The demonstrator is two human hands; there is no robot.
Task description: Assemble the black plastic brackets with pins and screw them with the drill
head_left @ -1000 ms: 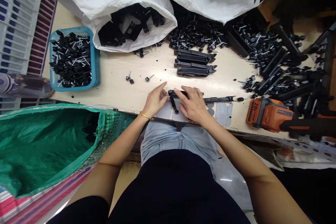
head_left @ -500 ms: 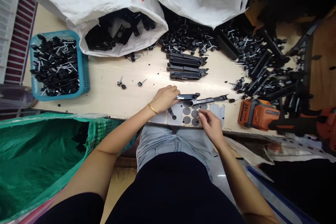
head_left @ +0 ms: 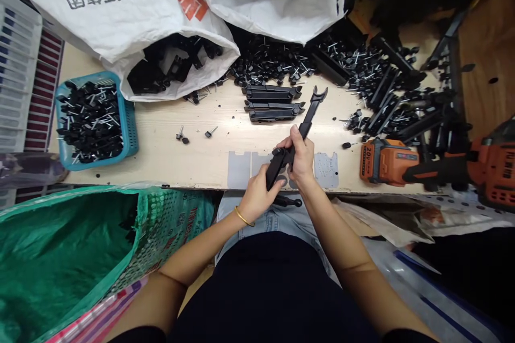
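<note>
My left hand is closed around the lower end of a black plastic jointed arm. Higher up, my right hand grips the same arm near its joint. Its forked tip points up and away from me, over the table. A short black lever-like piece sticks out below my hands at the table edge; how it joins the arm is hidden. Grey sheets lie on the table under and beside my hands. Farther back, several similar black arms rest in a stack.
At the left stands a blue basket of black-headed screws. White sacks with black parts lie behind. Loose screws and black parts are heaped at the right, near an orange power tool. A green sack hangs open at front left.
The black arm has been lifted off the table and turned so its fork points away from me. My right hand has closed on it, and both hands have come together.
</note>
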